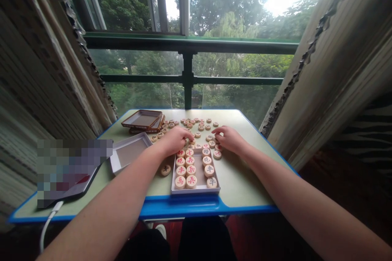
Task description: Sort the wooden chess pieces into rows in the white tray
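Observation:
A shallow white box (195,191) stands near the front of the table, with columns of round wooden xiangqi pieces along its left and right sides. Red-marked pieces fill the left columns; black-marked ones line the right. Just beyond its far left corner, my left hand (176,140) has its fingers bent down around a xiangqi piece (192,142). My right hand (230,138) is curled in a pinch over loose pieces to the box's far right; what its fingertips hold, if anything, is hidden. A red-marked piece (217,154) lies just below that hand.
Loose pieces (190,124) spread over the far table. Brown-rimmed trays (143,119) are stacked at back left, with a white lid or box (128,153) nearer. A tablet-like device (76,171) with a white cable (49,222) occupies the left. One black-marked piece (165,170) lies beside the box.

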{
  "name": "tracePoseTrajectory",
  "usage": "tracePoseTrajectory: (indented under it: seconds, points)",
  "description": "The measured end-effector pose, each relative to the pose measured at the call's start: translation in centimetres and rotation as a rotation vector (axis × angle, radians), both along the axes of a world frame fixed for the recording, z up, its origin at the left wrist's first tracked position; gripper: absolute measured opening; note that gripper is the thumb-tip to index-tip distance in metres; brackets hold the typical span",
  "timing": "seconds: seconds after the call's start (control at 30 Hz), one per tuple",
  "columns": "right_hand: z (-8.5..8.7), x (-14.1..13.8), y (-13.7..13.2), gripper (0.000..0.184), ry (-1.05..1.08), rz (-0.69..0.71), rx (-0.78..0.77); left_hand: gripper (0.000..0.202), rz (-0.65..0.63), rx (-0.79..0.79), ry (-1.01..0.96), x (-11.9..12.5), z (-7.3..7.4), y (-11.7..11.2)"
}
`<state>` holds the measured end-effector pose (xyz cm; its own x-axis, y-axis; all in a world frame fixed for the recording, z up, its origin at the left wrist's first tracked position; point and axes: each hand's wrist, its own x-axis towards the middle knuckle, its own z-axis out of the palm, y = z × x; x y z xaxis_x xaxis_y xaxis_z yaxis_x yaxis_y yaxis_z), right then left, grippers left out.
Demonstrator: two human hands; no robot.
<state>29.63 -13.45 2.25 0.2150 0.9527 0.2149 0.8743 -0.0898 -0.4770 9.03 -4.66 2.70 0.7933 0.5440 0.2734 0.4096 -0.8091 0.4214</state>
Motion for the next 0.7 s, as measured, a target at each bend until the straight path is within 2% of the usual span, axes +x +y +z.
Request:
tracePoseTrajectory:
  seconds: [0.17,0.4,0.57,0.7]
  points:
    - [0.7,0.4,-0.2,0.025,0.002,-0.081,-0.099,0.04,0.112,-0.01,-0.02,0.0,0.0,-0.1]
    - [1.1,0.2,-0.5,0.024,0.081,-0.031,-0.125,0.042,0.068,-0.025,0.011,0.1,0.2,-0.5]
    - [1.8,0.1,-0.7,0.028,0.103,-0.053,-0.12,0.042,0.061,-0.009,-0.02,0.1,0.2,-0.5]
    - [2.1,0.0,-0.9,0.023,0.094,-0.047,-0.152,0.042,0.06,0.006,-0.033,0.0,0.1,-0.3]
